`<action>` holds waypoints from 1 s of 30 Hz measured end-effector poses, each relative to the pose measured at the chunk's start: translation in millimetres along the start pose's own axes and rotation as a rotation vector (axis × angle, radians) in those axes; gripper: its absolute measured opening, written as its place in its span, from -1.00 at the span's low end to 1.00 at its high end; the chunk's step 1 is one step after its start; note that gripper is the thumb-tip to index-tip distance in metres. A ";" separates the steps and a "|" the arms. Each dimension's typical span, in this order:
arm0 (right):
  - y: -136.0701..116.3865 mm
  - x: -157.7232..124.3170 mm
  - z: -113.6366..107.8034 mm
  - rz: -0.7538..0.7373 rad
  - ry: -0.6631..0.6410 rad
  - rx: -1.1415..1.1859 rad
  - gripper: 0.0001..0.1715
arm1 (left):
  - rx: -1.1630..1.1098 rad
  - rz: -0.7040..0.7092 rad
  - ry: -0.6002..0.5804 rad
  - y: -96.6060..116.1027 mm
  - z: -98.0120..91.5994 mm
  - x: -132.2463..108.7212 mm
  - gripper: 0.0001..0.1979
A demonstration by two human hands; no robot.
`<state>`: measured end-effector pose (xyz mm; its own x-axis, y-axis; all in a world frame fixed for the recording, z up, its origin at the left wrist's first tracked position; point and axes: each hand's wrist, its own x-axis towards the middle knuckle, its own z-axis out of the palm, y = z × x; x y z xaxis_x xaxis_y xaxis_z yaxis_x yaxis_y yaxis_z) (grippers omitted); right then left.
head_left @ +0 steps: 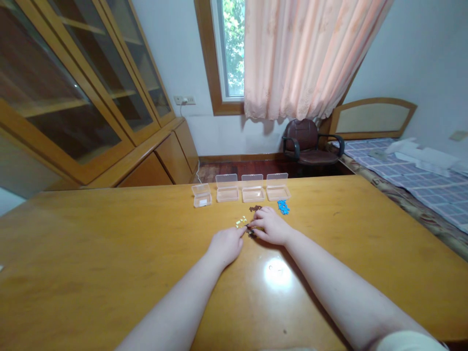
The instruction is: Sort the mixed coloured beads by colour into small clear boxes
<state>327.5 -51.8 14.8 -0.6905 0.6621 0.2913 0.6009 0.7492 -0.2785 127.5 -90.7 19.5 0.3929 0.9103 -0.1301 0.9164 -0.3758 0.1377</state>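
My left hand (225,244) rests on the table with its index finger stretched to a small heap of dark pieces (251,233); its other fingers are mostly hidden beneath it. Reaching in from the right, my right hand (271,225) has its fingers apart over the same heap, and its fingertips touch or nearly touch the pieces. Some small brown pieces (255,208) lie just beyond the right hand. Pale yellow pieces (241,222) are scattered past the left fingertip. A pile of bright blue pieces (282,207) sits farther right. The pieces are too small to identify.
Several clear plastic boxes with raised lids line the far table edge: a smaller box (202,200) at left, then larger ones, including a middle box (253,195) and a right box (278,193). Beyond the wooden table (109,253) stand a chair (309,141) and a bed (409,170).
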 end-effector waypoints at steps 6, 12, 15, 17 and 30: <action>3.8 -1.1 2.8 0.008 0.043 -0.032 -0.76 | -0.023 0.037 0.058 2.3 3.6 5.8 -0.57; 16.8 -3.2 2.4 0.097 0.167 -0.069 -0.77 | 0.008 0.060 0.246 4.0 7.0 15.6 -0.68; 18.9 -4.4 0.8 0.061 0.139 -0.031 -0.78 | 0.004 0.057 0.283 3.6 10.0 29.3 -0.62; 17.8 -4.7 0.5 0.023 0.101 -0.013 -0.78 | -0.009 0.049 0.272 3.2 11.3 41.2 -0.62; 15.5 -3.2 2.9 -0.025 0.024 -0.001 -0.74 | -0.074 0.325 0.348 -18.9 -3.5 29.3 -0.74</action>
<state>337.9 -42.3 6.9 -0.6955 0.6434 0.3199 0.5842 0.7655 -0.2697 121.4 -56.4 16.6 0.5974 0.7568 0.2654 0.7379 -0.6483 0.1877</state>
